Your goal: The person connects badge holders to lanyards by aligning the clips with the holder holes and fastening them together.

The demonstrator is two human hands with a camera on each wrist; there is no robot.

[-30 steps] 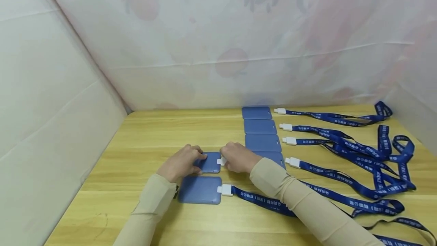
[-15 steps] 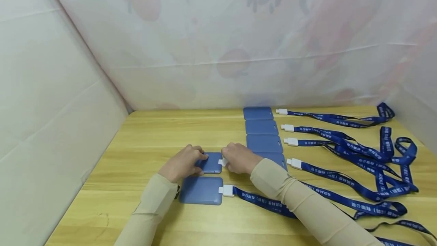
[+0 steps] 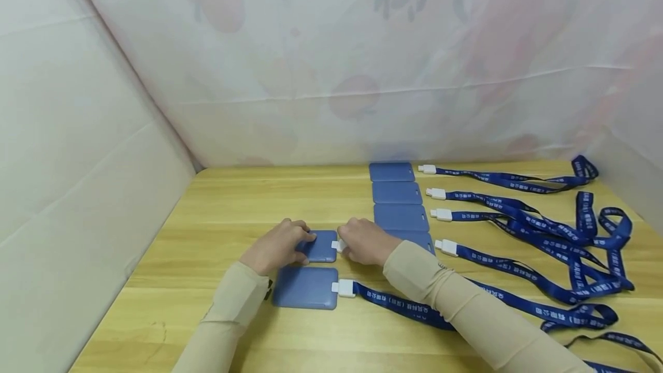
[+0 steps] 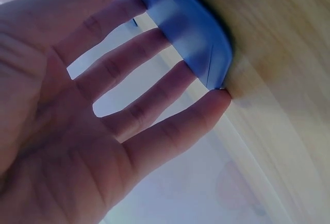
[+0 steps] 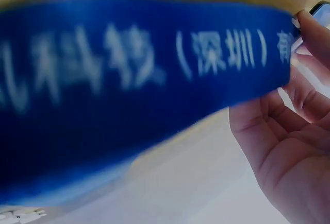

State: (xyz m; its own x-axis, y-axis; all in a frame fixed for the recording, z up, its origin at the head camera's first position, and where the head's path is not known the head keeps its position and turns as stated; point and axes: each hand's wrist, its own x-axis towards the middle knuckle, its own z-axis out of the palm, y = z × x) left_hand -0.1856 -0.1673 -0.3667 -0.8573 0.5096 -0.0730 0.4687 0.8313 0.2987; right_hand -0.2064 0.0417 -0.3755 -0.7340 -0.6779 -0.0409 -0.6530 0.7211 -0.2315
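My left hand (image 3: 275, 244) holds a blue badge holder (image 3: 323, 246) flat on the wooden table, thumb at the near edge and fingers over the far side. In the left wrist view, fingertips line up along the edge of this badge holder (image 4: 193, 33). My right hand (image 3: 366, 240) pinches the white clip (image 3: 339, 246) of a lanyard at the badge holder's right end. Printed blue strap (image 5: 154, 64) runs from that hand across the right wrist view. Just nearer lies a second badge holder (image 3: 304, 288), a lanyard's white clip (image 3: 346, 288) at its right end.
Blue badge holders (image 3: 392, 172) form a column behind and beside my right hand, the nearest partly covered by it. Right of them lie several lanyards (image 3: 510, 179) with white clips, their straps overlapping at the right. Fabric walls (image 3: 290, 73) enclose the table (image 3: 248, 197).
My right hand has shifted very slightly to the right at the clip. The left hand and the badge holders stay in place.
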